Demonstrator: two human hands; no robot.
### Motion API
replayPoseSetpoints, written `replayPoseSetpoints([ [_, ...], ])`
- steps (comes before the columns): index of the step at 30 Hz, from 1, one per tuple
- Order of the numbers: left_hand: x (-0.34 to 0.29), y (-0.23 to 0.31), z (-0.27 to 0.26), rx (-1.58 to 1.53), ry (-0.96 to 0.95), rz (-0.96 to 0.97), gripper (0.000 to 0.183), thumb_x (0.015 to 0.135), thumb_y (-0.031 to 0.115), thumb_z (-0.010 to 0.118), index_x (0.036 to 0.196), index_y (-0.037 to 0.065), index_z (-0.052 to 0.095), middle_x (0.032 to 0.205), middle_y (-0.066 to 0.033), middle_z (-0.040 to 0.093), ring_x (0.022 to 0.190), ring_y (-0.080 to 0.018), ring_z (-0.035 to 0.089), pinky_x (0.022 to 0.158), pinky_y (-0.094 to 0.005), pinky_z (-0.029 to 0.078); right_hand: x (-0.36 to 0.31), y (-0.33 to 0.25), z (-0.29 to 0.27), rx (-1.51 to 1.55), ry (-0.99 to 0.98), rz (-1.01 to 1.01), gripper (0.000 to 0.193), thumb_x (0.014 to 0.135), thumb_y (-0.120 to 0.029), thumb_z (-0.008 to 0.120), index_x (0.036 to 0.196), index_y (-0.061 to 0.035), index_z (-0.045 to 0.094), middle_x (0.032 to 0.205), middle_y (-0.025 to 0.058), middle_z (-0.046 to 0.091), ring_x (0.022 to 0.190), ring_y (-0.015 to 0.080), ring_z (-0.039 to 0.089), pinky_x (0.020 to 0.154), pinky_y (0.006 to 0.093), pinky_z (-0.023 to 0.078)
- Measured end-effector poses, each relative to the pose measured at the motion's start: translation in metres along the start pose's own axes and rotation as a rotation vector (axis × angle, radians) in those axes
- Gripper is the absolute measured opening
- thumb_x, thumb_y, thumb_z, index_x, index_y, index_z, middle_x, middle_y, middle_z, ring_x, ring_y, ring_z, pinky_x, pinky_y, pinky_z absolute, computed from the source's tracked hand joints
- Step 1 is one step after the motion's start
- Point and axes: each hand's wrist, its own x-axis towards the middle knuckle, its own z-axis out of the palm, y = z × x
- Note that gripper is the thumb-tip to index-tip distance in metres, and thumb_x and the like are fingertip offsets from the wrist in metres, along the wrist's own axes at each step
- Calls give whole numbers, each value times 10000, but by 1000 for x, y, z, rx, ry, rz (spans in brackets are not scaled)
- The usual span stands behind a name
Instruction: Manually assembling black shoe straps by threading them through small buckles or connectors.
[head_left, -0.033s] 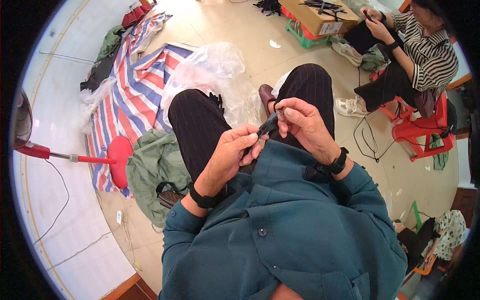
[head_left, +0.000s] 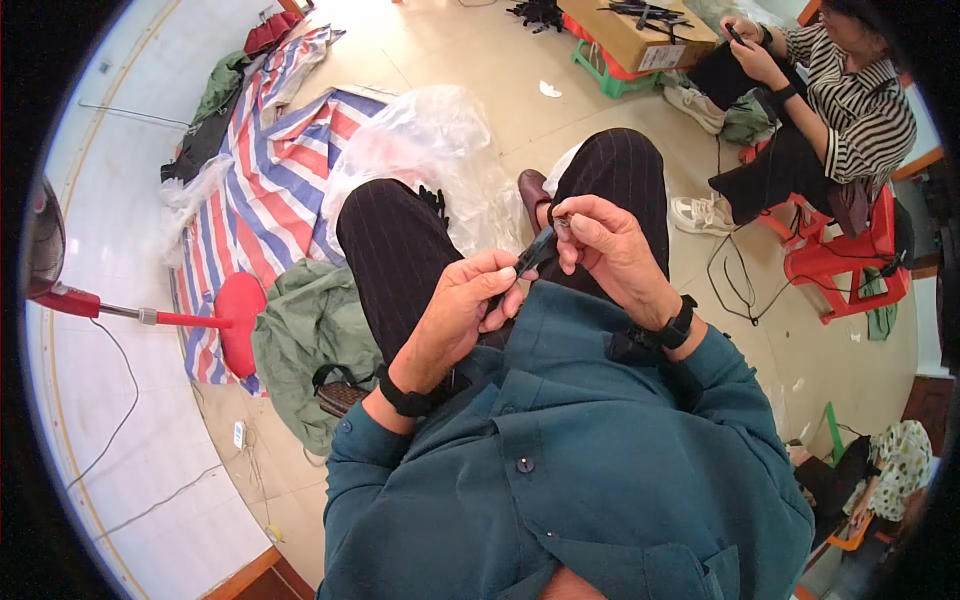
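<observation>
I sit with both hands raised over my lap, knees in dark pinstriped trousers. A small, long black part [head_left: 535,252] lies between my hands. My left hand [head_left: 455,310] grips its lower end with thumb and fingers curled round it. My right hand [head_left: 610,250] pinches its upper end, where a small metal bit shows at the fingertips. Each wrist carries a black band. The middle of the part is hidden by my fingers.
A crumpled clear plastic bag [head_left: 430,140] lies before my knees on a striped tarp [head_left: 270,180]. A green cloth bag [head_left: 310,340] and a red fan stand [head_left: 150,317] are at left. At upper right another person [head_left: 850,110] sits by a red stool [head_left: 850,250] and a cardboard box [head_left: 630,35].
</observation>
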Motion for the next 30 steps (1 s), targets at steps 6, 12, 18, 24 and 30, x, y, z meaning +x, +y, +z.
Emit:
replayPoseSetpoints([
  [6, 0, -2, 2, 8, -3, -8, 200, 883, 156, 486, 965, -11, 560, 580, -31, 497, 414, -65, 351, 389, -184, 238, -3, 2, 1, -1, -9, -1, 200, 880, -146, 541, 1034, -21, 566, 761, 38, 569, 645, 105, 549, 587, 234, 473],
  [12, 5, 1, 0, -81, -34, -65, 187, 885, 149, 477, 955, -7, 554, 582, -32, 496, 420, -62, 352, 389, -187, 255, 0, 5, 2, 12, 24, 41, 194, 868, -128, 558, 1031, -23, 567, 752, 37, 568, 637, 104, 552, 580, 220, 471],
  [18, 6, 0, 2, -67, -72, -59, 199, 877, 159, 499, 976, -8, 543, 629, -27, 528, 446, -58, 416, 388, -176, 287, -4, 1, 20, -436, 43, -98, 94, 815, -47, 556, 869, 29, 565, 731, 43, 572, 617, 91, 545, 566, 223, 436],
  [24, 1, -8, -1, -83, -115, -118, 187, 888, 177, 505, 979, 17, 539, 659, -27, 545, 428, -56, 417, 383, -167, 305, -12, 6, 17, -735, -40, -221, 75, 797, -57, 593, 799, 1, 546, 648, 16, 537, 611, 65, 494, 551, 219, 407],
  [30, -8, -4, 4, -64, -173, -52, 166, 903, 159, 478, 949, 11, 535, 662, -46, 545, 421, -55, 389, 383, -168, 286, -17, -1, 22, -647, -158, -207, 81, 811, -66, 595, 860, -11, 560, 779, -3, 544, 736, 44, 489, 630, 194, 398],
])
